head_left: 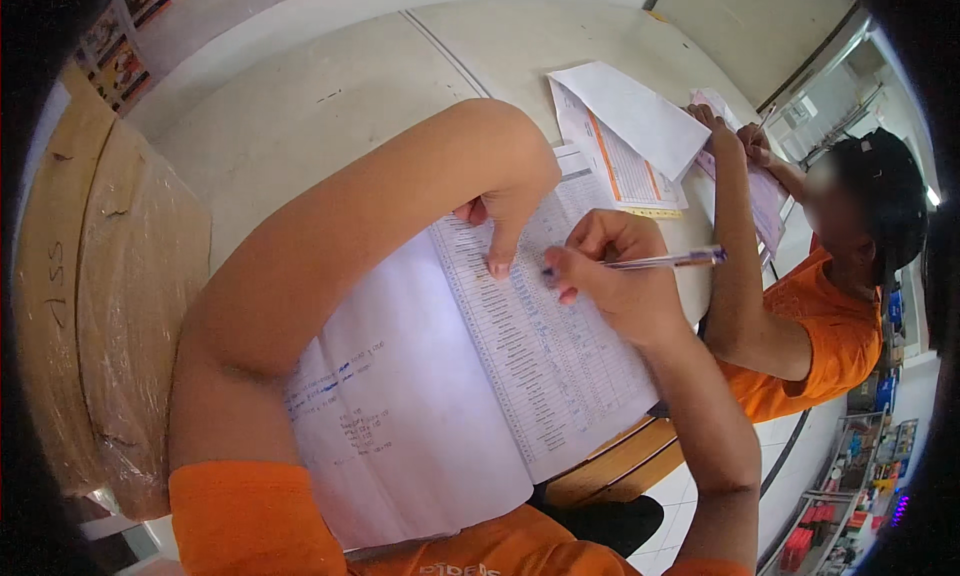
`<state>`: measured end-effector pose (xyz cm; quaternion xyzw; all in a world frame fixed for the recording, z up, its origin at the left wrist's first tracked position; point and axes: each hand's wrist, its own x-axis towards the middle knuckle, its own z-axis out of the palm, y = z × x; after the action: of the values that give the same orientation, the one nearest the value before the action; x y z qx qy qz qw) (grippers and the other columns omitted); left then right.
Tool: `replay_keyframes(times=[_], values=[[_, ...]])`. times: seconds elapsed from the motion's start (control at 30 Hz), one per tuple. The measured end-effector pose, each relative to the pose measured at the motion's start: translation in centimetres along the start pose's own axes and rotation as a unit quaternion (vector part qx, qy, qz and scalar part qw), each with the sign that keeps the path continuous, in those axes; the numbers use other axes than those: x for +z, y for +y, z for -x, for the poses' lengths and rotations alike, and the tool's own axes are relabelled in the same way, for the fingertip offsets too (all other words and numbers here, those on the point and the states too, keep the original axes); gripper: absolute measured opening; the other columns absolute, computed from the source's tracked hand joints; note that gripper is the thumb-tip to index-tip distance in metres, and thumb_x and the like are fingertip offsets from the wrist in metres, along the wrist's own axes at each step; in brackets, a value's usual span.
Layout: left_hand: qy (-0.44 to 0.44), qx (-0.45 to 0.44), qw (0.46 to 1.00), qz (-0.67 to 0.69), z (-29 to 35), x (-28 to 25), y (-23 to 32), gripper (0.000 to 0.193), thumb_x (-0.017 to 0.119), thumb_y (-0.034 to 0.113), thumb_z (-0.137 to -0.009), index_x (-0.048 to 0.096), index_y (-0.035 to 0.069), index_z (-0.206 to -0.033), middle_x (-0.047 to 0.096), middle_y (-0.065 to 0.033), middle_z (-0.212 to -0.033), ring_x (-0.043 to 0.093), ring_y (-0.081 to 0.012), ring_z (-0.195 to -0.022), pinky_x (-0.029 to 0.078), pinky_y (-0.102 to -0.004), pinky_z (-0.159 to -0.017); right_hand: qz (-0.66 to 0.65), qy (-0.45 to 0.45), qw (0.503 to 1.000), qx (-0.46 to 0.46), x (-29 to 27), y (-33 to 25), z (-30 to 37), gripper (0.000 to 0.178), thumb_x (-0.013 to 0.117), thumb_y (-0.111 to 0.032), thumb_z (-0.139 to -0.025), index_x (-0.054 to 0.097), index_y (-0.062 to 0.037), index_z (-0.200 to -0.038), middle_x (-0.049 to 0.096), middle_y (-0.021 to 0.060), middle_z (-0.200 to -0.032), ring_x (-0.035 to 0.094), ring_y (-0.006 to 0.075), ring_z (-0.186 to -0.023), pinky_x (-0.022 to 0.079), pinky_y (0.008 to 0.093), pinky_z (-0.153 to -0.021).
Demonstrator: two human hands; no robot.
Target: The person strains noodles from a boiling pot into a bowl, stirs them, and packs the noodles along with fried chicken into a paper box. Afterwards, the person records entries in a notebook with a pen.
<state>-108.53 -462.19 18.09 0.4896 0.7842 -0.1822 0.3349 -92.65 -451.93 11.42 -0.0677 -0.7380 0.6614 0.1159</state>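
An open notebook [430, 416] lies across the table edge in front of me. Its left page carries a few handwritten lines; a printed table with blue pen marks fills the right page [560, 376]. My left hand [510, 171] bends sharply at the wrist over the top of the notebook. One finger stretches down onto the table's rows, the others partly curl out of sight, and I see nothing held. Close by on the right, my right hand [625, 276] is closed around a clear-barrelled pen [680, 260], its tip end near the page beside the left finger.
White and orange-edged papers [640, 126] lie beyond the notebook on the pale table [360, 86]. A co-worker in an orange shirt [820, 326] writes on pinkish sheets [765, 201] at the right. Plastic-wrapped cardboard [130, 306] stands at the left; a wooden slatted seat [620, 461] shows below.
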Motion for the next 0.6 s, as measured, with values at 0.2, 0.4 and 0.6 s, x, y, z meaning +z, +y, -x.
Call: replay_keyframes(times=[0.2, 0.4, 0.6], values=[[0.025, 0.020, 0.999, 0.007, 0.0, 0.2, 0.1, 0.057, 0.096, 0.042, -0.056, 0.071, -0.001, -0.083, 0.070, -0.0099, -0.072, 0.068, -0.0209, -0.064, 0.056, -0.0330, -0.058, 0.026, -0.072, 0.996, 0.049, 0.3, 0.4, -0.8, 0.027, 0.074, -0.004, -0.087, 0.054, -0.0027, -0.070, 0.064, 0.0080, -0.066, 0.059, 0.0093, -0.056, 0.048, 0.0242, -0.050], [0.039, -0.010, 0.998, 0.055, -0.2, 0.3, -0.2, 0.056, 0.093, 0.044, -0.062, 0.072, -0.003, -0.084, 0.070, -0.0107, -0.075, 0.069, -0.0206, -0.065, 0.056, -0.0325, -0.058, 0.041, -0.054, 0.998, -0.008, 0.6, 1.3, 0.0, 0.027, 0.072, -0.003, -0.088, 0.053, -0.0030, -0.069, 0.063, 0.0075, -0.065, 0.057, 0.0086, -0.055, 0.046, 0.0240, -0.049], [0.018, -0.010, 0.999, 0.046, 0.2, -0.1, -0.1, 0.056, 0.088, 0.048, -0.067, 0.072, -0.003, -0.084, 0.070, -0.0111, -0.077, 0.069, -0.0211, -0.065, 0.056, -0.0321, -0.058, 0.034, -0.040, 0.998, 0.034, 0.5, 0.9, -0.2, 0.030, 0.071, 0.003, -0.087, 0.048, -0.0040, -0.068, 0.062, 0.0098, -0.071, 0.060, 0.0116, -0.056, 0.047, 0.0249, -0.047]])
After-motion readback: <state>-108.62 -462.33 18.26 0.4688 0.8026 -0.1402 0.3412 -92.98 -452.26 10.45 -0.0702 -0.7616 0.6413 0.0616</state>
